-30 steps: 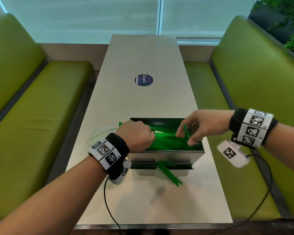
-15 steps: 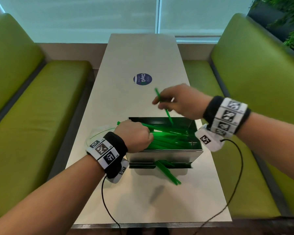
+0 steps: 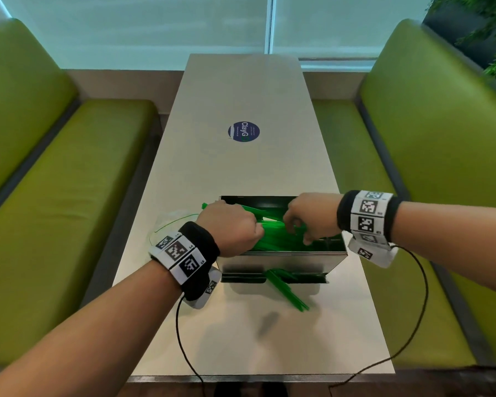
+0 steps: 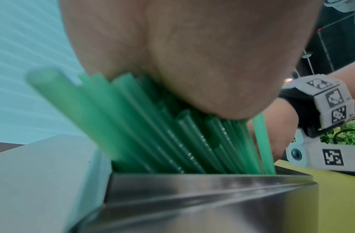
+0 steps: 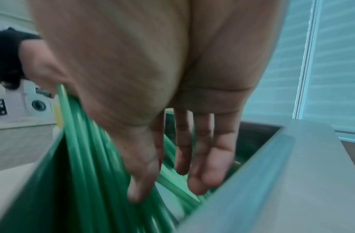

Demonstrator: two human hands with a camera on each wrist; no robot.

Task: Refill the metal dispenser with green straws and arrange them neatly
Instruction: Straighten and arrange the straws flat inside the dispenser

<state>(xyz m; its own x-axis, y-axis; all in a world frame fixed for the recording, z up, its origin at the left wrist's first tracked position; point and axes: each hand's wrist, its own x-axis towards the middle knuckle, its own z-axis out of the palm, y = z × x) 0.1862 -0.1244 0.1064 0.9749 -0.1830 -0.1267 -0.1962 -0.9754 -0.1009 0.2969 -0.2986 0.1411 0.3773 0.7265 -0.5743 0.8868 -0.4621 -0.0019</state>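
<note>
The open-topped metal dispenser (image 3: pixel 281 260) stands on the table near me. A bundle of green straws (image 3: pixel 272 239) lies slanted inside it, its left ends sticking out over the left rim. My left hand (image 3: pixel 231 227) grips that bundle at the box's left end; the left wrist view shows the straws (image 4: pixel 172 134) fanning out under the palm. My right hand (image 3: pixel 309 216) reaches down into the right half of the box, its fingers (image 5: pixel 210 157) straight and touching the straws (image 5: pixel 88 157). Several straws (image 3: pixel 287 290) poke out of the bottom slot onto the table.
A clear plastic bag (image 3: pixel 169 224) lies left of the dispenser. A round dark sticker (image 3: pixel 243 131) marks the table's (image 3: pixel 241 339) middle. Green benches (image 3: pixel 55 210) flank both sides. Wrist cables (image 3: pixel 184 339) trail over the near edge.
My right hand, which had lifted a single straw above the box's far rim, has come back down into the dispenser. The left hand has kept its grip on the bundle.
</note>
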